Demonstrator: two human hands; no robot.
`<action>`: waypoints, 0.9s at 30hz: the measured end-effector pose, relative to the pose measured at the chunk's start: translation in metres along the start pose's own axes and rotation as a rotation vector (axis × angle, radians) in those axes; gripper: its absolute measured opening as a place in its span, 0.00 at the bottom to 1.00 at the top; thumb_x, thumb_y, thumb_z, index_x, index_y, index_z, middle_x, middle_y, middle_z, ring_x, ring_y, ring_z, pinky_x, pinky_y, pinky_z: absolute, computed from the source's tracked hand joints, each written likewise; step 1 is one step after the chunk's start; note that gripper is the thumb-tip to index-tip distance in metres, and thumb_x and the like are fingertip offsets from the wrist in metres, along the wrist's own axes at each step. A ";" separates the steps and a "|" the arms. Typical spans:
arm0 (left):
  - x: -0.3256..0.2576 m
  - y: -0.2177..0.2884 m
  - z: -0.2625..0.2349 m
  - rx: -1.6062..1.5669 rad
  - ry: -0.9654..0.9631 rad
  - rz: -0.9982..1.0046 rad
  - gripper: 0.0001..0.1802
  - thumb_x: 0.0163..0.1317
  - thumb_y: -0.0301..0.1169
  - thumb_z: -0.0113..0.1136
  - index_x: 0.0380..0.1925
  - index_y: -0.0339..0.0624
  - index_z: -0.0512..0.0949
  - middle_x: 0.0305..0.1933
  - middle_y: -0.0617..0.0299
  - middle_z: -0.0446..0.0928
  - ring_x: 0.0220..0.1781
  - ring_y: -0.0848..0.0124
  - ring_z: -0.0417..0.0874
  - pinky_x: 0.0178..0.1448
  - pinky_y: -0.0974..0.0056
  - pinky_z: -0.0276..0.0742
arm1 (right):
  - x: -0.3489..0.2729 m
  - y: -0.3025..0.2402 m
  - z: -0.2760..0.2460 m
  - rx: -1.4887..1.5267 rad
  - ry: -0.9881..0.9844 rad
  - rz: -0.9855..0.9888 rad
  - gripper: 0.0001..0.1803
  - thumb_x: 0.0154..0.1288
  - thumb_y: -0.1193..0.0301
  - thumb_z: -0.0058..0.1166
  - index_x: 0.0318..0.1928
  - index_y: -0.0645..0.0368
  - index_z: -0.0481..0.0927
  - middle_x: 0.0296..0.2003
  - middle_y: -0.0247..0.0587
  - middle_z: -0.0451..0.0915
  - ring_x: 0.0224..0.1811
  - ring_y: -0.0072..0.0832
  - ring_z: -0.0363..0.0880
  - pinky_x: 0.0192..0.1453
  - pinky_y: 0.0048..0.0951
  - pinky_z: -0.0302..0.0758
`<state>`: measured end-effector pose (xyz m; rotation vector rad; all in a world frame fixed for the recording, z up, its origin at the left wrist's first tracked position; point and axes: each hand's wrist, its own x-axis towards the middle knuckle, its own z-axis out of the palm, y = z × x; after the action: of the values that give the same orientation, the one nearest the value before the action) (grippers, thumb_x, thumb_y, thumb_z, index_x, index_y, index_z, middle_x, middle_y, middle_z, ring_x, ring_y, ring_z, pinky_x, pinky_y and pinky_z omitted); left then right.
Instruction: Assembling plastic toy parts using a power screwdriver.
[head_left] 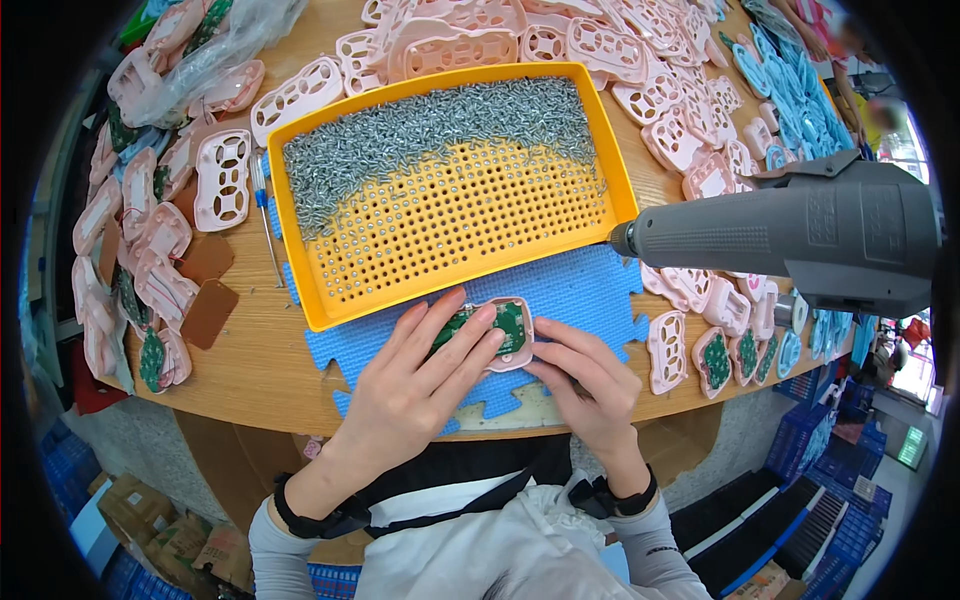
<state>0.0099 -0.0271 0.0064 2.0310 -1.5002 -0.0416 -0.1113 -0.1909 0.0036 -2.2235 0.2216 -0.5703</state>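
**Pink shell with green circuit board, held on blue foam mat**

Item: one pink plastic shell (503, 338), flat, with rounded corners and a raised rim, its colour a pale salmon pink. A green circuit board (487, 325) sits inside it, filling most of the hollow; small pale marks show on the board's face, too small to tell apart. The shell's lower right corner and right edge are bare; its left part is hidden under fingers.

Location: lying flat on a blue foam mat (585, 290) with jigsaw edges, at the near edge of the wooden bench (255, 360), just in front of the yellow tray (300, 255).

Left hand (415, 385): palm down, fingers stretched out side by side over the board, fingertips resting on the green face and the shell's upper rim.

Right hand (585, 380): fingers curled, tips touching the shell's lower right edge, pinching nothing that can be seen.

Nearby stock:
- Yellow tray, perforated floor, a heap of small silver screws (430, 130) banked along its far side.
- Grey powered screwdriver (800, 235) hanging in from the right, its tip just beside the tray's right rim.
- Many more pink shells (225, 180), spread left, far and right of the tray, some fitted with green boards.
- Light blue shells (790, 90) piled at the far right.
- Brown flat pieces (208, 312) on the left of the bench.
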 end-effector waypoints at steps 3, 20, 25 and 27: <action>0.000 0.000 0.000 0.007 -0.016 0.003 0.22 0.51 0.27 0.59 0.49 0.36 0.76 0.58 0.55 0.73 0.59 0.52 0.72 0.57 0.51 0.73 | 0.004 -0.002 -0.003 -0.024 -0.037 -0.014 0.15 0.46 0.80 0.64 0.39 0.62 0.83 0.44 0.45 0.81 0.42 0.35 0.81 0.44 0.28 0.78; -0.004 0.001 0.003 0.019 -0.014 -0.011 0.22 0.52 0.28 0.60 0.49 0.36 0.76 0.59 0.55 0.72 0.60 0.53 0.71 0.58 0.50 0.72 | 0.003 0.000 -0.001 -0.096 -0.079 -0.065 0.16 0.43 0.80 0.65 0.37 0.60 0.85 0.44 0.46 0.81 0.43 0.34 0.81 0.45 0.26 0.78; -0.004 0.000 0.003 0.010 -0.003 0.003 0.21 0.52 0.28 0.60 0.48 0.34 0.77 0.58 0.54 0.72 0.60 0.52 0.71 0.57 0.49 0.72 | 0.004 0.001 -0.001 -0.086 -0.077 -0.113 0.16 0.45 0.81 0.60 0.40 0.63 0.83 0.45 0.49 0.80 0.43 0.37 0.81 0.44 0.29 0.79; -0.005 0.001 0.003 0.015 -0.002 -0.002 0.21 0.52 0.28 0.60 0.48 0.33 0.77 0.58 0.54 0.72 0.60 0.52 0.71 0.57 0.49 0.72 | 0.004 0.000 0.001 -0.107 -0.069 -0.083 0.15 0.44 0.79 0.64 0.38 0.59 0.85 0.44 0.47 0.81 0.43 0.35 0.81 0.45 0.26 0.78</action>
<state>0.0064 -0.0245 0.0023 2.0446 -1.5037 -0.0330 -0.1077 -0.1918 0.0041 -2.3607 0.1279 -0.5362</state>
